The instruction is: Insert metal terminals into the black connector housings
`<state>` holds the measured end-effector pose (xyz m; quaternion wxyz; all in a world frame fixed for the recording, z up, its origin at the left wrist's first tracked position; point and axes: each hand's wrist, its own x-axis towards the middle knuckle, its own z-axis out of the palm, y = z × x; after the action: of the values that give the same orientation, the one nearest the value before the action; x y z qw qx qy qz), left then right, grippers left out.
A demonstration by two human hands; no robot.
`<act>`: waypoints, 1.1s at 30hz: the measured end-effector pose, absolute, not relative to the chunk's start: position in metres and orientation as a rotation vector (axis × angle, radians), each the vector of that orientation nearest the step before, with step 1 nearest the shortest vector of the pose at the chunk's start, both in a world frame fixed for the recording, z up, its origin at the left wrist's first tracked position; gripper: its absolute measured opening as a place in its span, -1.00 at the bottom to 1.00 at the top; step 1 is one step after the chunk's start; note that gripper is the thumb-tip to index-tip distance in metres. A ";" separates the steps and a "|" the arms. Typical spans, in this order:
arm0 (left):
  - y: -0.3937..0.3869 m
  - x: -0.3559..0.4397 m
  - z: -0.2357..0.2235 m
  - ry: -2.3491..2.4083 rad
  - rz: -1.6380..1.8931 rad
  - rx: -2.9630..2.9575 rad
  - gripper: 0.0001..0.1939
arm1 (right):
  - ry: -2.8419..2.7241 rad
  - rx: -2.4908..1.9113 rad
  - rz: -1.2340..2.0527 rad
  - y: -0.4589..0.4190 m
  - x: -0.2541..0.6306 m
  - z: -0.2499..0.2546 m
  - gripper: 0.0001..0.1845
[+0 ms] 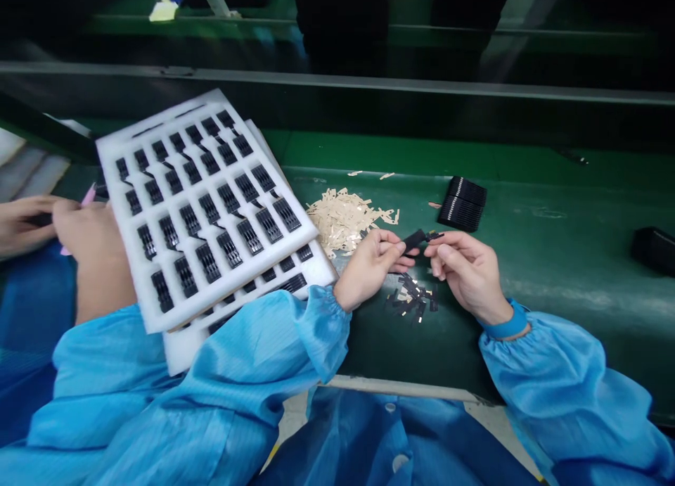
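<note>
A small black part [414, 241] is held pinched by the left hand [369, 264] and the right hand [467, 275]. Loose black pieces [412, 297] are scattered near, on the green bench [559, 289].

Black parts [287, 214] sit in rows on white foam trays [237, 273].

Foam trays [174, 114] left, loose strips [342, 220] beside them, stacked parts [461, 203] right

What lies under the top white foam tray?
A second white foam tray lies under the top tray, with black parts in pockets along its exposed edge. The top tray covers the rest, so its other pockets cannot be seen.
</note>
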<state>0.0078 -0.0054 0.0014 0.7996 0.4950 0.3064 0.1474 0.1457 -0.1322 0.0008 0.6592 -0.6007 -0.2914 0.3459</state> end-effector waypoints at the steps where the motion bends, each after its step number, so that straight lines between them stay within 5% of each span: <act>1: -0.006 0.007 0.002 0.624 0.297 1.082 -0.76 | -0.669 -1.372 0.789 -0.132 0.145 0.000 -0.74; 33: -0.011 0.005 0.005 0.566 0.213 0.980 -0.75 | -0.742 -1.603 0.614 -0.130 0.138 0.004 -0.78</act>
<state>0.0053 -0.0107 0.0053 0.8387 0.4634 0.2678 0.1007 0.1379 -0.1303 0.0042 0.5937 -0.6898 -0.3192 0.2640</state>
